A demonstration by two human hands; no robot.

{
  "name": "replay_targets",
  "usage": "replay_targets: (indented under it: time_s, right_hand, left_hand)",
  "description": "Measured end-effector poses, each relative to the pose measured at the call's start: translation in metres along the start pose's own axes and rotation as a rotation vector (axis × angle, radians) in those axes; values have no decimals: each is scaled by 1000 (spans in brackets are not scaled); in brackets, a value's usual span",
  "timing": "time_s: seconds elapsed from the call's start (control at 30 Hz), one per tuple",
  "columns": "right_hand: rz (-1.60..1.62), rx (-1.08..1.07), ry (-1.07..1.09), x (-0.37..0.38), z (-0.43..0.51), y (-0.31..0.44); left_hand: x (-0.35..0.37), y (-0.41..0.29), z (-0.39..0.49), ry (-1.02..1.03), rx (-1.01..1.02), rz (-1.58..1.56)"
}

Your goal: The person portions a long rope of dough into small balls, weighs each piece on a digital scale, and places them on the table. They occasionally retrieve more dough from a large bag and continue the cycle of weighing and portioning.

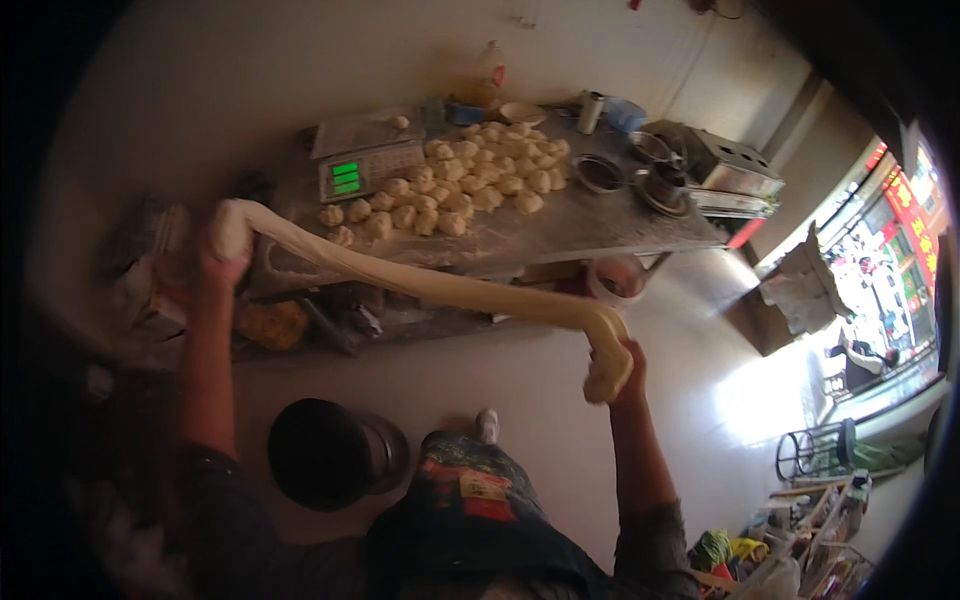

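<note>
A long, thick rope of pale dough (427,281) is stretched through the air between my two hands, sagging a little to the right. My left hand (225,259) grips its upper end, which folds over the fingers. At the other end my right hand (634,367) holds the rope where it bends, and a lump hangs down beside the wrist. Beyond the rope, many rough dough balls (465,176) lie close together on a floured worktable (592,225). A digital scale (371,161) with a lit green display stands left of them, one small dough piece (399,121) on its pan.
Metal bowls (598,172), a steel canister (591,112) and a metal box appliance (731,165) stand on the table's right part. Below its edge is a plastic bucket (616,279). A round black stool (322,454) stands near my legs. A cardboard box (757,315) and shop window are right.
</note>
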State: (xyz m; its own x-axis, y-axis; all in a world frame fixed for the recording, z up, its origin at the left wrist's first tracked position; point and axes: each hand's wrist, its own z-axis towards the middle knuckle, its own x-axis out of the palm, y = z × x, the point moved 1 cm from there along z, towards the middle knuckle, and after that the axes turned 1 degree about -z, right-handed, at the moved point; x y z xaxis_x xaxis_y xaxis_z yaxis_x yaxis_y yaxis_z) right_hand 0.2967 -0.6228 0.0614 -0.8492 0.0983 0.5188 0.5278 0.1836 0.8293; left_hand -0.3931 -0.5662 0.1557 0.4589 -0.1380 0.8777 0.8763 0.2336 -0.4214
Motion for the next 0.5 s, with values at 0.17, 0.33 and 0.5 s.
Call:
replay_targets:
  time_s: [0.17, 0.33, 0.5]
  right_hand:
    - [-203, 169, 615, 134, 175, -34]
    - [-1298, -461, 895, 227, 290, -119]
    - [-1561, -824, 1081, 246, 329, -180]
  left_hand:
    - [-25, -159, 76, -114, 296, 520]
    - [-29, -170, 140, -326, 510, 1351]
    - [-81, -4, 165, -691, 33, 959]
